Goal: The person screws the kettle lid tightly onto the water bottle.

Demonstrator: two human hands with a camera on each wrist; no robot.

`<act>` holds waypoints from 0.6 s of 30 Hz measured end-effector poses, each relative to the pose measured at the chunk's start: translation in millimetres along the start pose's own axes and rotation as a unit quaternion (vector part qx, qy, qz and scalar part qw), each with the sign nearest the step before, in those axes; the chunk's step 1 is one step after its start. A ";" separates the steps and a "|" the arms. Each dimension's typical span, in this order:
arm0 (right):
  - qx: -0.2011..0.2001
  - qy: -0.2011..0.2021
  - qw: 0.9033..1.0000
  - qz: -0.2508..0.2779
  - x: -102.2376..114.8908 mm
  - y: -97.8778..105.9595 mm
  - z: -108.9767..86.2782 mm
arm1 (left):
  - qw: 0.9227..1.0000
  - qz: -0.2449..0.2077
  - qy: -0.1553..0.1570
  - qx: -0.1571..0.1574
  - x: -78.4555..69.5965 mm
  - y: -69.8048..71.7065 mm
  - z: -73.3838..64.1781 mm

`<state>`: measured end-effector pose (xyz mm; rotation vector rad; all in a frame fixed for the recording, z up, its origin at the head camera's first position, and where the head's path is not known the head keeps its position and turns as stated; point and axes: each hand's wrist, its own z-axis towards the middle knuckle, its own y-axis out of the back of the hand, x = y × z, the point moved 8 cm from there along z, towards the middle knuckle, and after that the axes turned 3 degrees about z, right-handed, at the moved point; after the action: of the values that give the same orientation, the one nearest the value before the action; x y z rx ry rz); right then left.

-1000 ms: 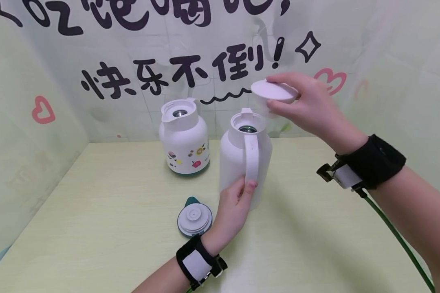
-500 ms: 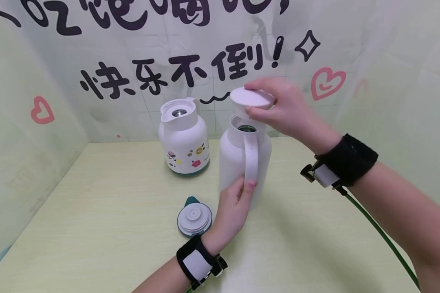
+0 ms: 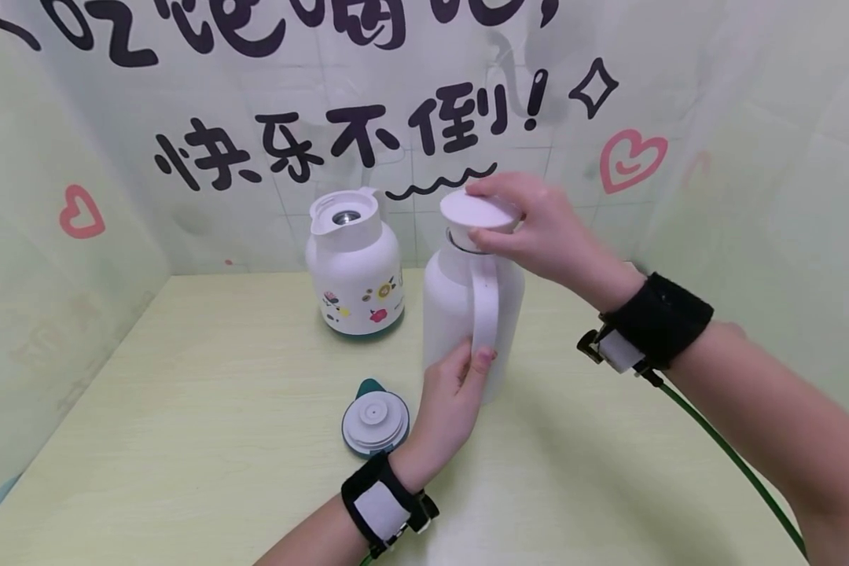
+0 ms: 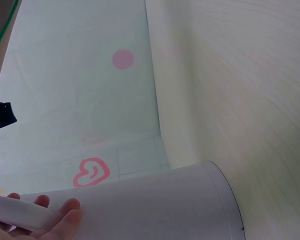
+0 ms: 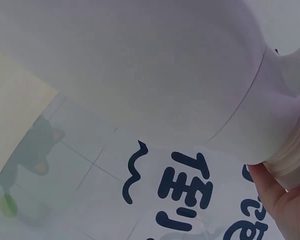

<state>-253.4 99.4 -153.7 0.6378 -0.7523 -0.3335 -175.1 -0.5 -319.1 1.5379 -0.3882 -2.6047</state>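
Note:
A tall white thermos jug [image 3: 447,303] stands upright on the table, its handle facing me. My left hand [image 3: 449,409] grips the lower part of that handle; in the left wrist view the fingers [image 4: 70,212] curl around it against the jug body [image 4: 150,205]. Above, my right hand [image 3: 538,228] pinches the rim of a white lid [image 3: 477,211] between thumb and fingers. The lid sits at the jug's mouth, with its lower part inside or on the neck. In the right wrist view the hand [image 5: 285,205] is at the lid [image 5: 292,160] beside the neck.
A shorter white floral thermos jug [image 3: 357,267] stands lidless at the back left. Its green and white lid [image 3: 375,422] lies upside down beside my left wrist. A printed cloth [image 3: 255,94] hangs behind the pale table [image 3: 205,409].
My right hand has brought the white lid left and down from the air onto the tall jug's mouth. My left hand has stayed on the handle.

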 end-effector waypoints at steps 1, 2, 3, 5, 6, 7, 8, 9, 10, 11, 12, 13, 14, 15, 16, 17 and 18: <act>-0.001 0.006 1.000 -0.004 0.0 -0.8 -0.8 | 1.000 0.001 0.000 0.000 0.1 0.0 0.0; -0.003 0.010 1.000 -0.009 0.0 -1.5 -1.7 | 1.000 0.003 -0.001 0.000 0.0 0.0 0.0; -0.006 0.012 1.000 -0.013 -0.1 -1.9 -2.7 | 1.000 0.004 -0.001 -0.001 -0.1 0.1 0.1; -0.012 0.018 1.000 -0.020 0.1 -2.4 -4.2 | 1.000 0.006 -0.002 -0.002 -0.5 0.1 0.0; -0.016 0.022 0.999 -0.023 0.3 -2.5 -4.7 | 1.000 0.006 -0.002 -0.002 -0.7 0.1 0.0; -0.019 0.024 0.999 -0.024 0.5 -2.4 -5.2 | 1.000 0.005 -0.002 -0.002 -0.8 0.0 -0.1; -0.022 0.024 0.999 -0.025 0.3 -2.3 -5.7 | 1.000 0.005 -0.003 -0.002 -1.2 0.0 -0.3; -0.025 0.026 0.999 -0.025 0.2 -2.2 -6.0 | 1.000 0.004 -0.003 -0.002 -1.4 0.0 -0.4; -0.027 0.028 0.999 -0.026 0.2 -2.2 -6.3 | 1.000 0.004 -0.003 -0.002 -1.5 0.1 -0.5; -0.029 0.030 0.999 -0.027 0.1 -2.3 -6.5 | 1.000 0.004 -0.003 -0.002 -1.4 0.0 -0.6; -0.030 0.032 0.999 -0.027 0.0 -2.4 -6.7 | 1.000 0.003 -0.003 -0.002 -1.4 0.1 -0.6; -0.031 0.032 0.999 -0.027 -0.2 -2.5 -6.9 | 1.000 0.003 -0.003 -0.002 -1.3 0.2 -0.7; -0.032 0.034 0.999 -0.028 -0.4 -2.8 -7.0 | 1.000 0.003 -0.003 -0.002 -1.4 0.3 -0.7; -0.033 0.036 0.998 -0.028 -0.5 -3.1 -7.2 | 1.000 0.003 -0.004 -0.002 -1.6 0.3 -0.8; -0.035 0.039 0.998 -0.028 -0.7 -3.2 -7.2 | 1.000 0.003 -0.004 -0.002 -1.7 0.3 -0.7; -0.036 0.041 0.998 -0.026 -0.9 -3.4 -7.2 | 1.000 0.002 -0.003 -0.002 -1.6 0.1 -0.6; -0.038 0.043 0.998 -0.025 -1.2 -3.5 -7.2 | 1.000 0.002 -0.001 -0.002 -1.3 0.1 -0.7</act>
<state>-249.2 100.3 -160.7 0.5959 -0.6389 -0.3776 -173.8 -0.4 -318.3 1.5313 -0.3868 -2.6037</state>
